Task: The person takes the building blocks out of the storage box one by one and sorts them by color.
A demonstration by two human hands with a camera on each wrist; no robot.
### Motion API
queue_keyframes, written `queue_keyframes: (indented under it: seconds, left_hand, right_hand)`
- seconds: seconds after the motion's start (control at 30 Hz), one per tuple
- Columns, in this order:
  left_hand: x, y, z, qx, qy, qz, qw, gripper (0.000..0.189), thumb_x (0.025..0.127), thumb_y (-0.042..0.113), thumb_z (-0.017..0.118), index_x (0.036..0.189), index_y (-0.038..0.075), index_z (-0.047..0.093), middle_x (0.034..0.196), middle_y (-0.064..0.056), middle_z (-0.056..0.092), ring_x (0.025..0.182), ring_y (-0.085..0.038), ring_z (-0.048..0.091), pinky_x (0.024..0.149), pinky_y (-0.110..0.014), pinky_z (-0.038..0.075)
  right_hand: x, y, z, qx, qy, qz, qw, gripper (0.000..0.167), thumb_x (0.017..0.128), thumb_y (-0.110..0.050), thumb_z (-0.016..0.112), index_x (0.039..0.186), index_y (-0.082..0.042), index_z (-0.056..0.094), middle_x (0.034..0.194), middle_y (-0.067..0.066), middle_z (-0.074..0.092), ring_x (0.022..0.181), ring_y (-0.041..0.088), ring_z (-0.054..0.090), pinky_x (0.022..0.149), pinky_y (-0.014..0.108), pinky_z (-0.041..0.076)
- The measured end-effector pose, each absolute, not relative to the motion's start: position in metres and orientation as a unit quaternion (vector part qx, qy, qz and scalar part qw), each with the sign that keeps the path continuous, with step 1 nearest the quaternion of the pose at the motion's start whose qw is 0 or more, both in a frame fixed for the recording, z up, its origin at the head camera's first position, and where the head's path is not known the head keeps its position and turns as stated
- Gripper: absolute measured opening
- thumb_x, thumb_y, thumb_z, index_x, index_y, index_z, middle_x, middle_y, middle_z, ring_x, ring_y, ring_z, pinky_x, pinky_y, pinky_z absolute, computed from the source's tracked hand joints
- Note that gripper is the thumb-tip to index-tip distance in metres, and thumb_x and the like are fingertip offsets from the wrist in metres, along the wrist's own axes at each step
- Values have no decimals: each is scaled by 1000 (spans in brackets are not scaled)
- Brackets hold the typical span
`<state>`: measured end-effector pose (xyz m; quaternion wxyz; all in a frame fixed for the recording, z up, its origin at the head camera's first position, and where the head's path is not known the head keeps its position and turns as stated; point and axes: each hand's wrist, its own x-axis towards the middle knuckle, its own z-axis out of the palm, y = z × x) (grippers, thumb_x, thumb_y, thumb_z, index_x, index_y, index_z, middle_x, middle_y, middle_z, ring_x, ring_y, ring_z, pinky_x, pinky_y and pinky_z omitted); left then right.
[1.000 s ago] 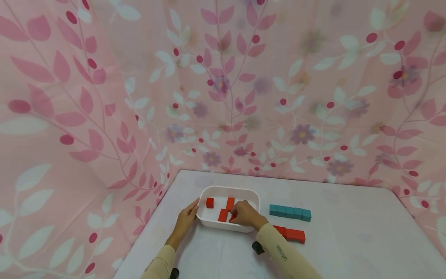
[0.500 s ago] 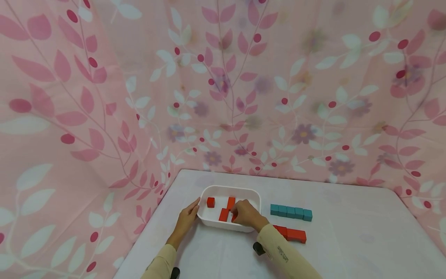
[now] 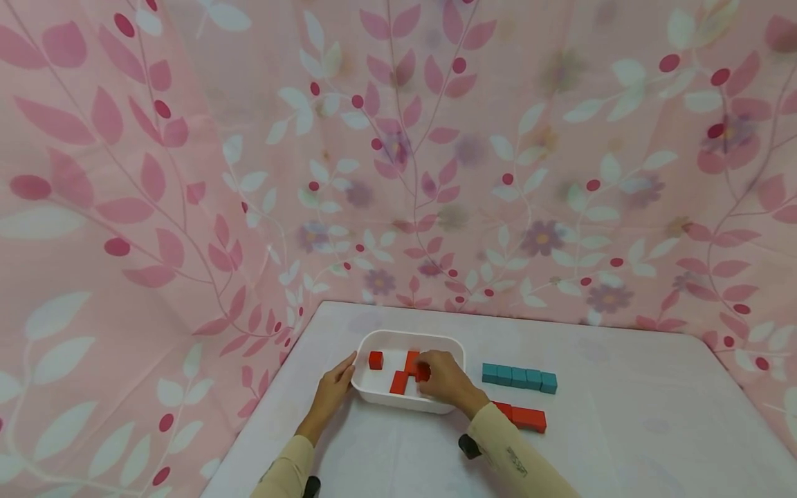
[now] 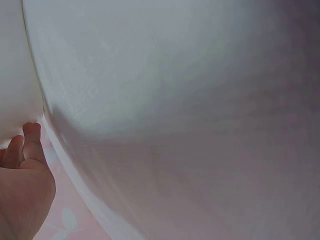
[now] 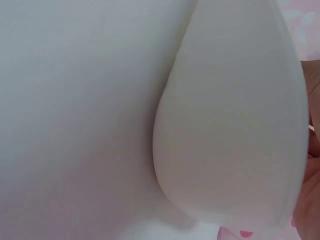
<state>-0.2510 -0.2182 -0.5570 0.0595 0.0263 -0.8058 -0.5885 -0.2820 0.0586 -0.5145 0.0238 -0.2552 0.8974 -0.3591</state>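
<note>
In the head view, a white plastic tub (image 3: 405, 402) holds several red blocks. My right hand (image 3: 445, 377) reaches over its near right side and pinches a red block (image 3: 423, 373), partly hidden by the fingers. That block is right beside two other red blocks, a far one (image 3: 412, 361) and a near one (image 3: 399, 382). A red cube (image 3: 376, 360) sits apart at the tub's left end. My left hand (image 3: 333, 389) rests against the tub's left end with extended fingers. Fingertips of the left hand (image 4: 27, 175) touch the tub's outer wall (image 4: 17, 75) in the left wrist view.
Right of the tub, a row of several teal cubes (image 3: 519, 378) lies on the white-covered table (image 3: 623, 415). Nearer me are red blocks (image 3: 528, 419), partly behind my right sleeve (image 3: 513, 449). Pink floral cloth (image 3: 436, 173) hangs behind and at the left.
My right hand has moved slightly away from me inside the tub, bringing the pinched red block up beside the far one. The left hand stays at the tub's left end.
</note>
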Motion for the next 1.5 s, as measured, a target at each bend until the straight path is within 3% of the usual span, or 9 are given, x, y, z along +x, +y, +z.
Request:
queue_keyframes:
  seconds: [0.2, 0.7, 0.9, 1.27, 1.5]
  left_hand:
    - [-251, -218, -555, 30, -807, -587, 54, 41, 102, 17, 52, 143, 13, 51, 148, -13, 43, 133, -34, 43, 97, -41, 48]
    - [-251, -220, -555, 29, -813, -579, 52, 41, 103, 17, 51, 144, 13, 50, 148, -13, 43, 134, -33, 43, 98, -42, 47]
    - [-252, -220, -556, 21, -813, -580, 47, 42, 103, 16, 51, 144, 13, 49, 149, -13, 42, 134, -34, 41, 97, -41, 47]
    - [-250, -219, -555, 20, -814, -577, 57, 42, 102, 15, 52, 143, 12, 50, 147, -14, 44, 133, -33, 44, 96, -40, 48]
    - [-249, -219, -555, 16, -815, -576, 56, 42, 102, 15, 52, 144, 12, 49, 147, -14, 44, 132, -34, 44, 96, -41, 48]
  right_hand:
    - [-277, 75, -507, -263, 890, -371, -4, 40, 78, -13, 82, 117, -7, 71, 103, -3, 65, 89, 15, 56, 81, 27, 57]
    - [-258, 143, -494, -238, 891, -381, -70, 45, 75, -10, 84, 118, -12, 71, 105, -6, 65, 95, 14, 60, 82, 38, 59]
    - [-248, 176, -493, -244, 891, -369, -105, 41, 75, -9, 84, 114, -11, 73, 104, -6, 65, 94, 12, 60, 82, 34, 59]
    - [-228, 223, -493, -212, 917, -324, -90, 39, 74, -9, 83, 112, -6, 73, 102, -3, 65, 88, 13, 59, 79, 35, 59]
    - [-218, 248, -501, -226, 916, -308, -121, 37, 72, -3, 83, 107, -3, 74, 94, -4, 65, 84, 13, 60, 76, 38, 60]
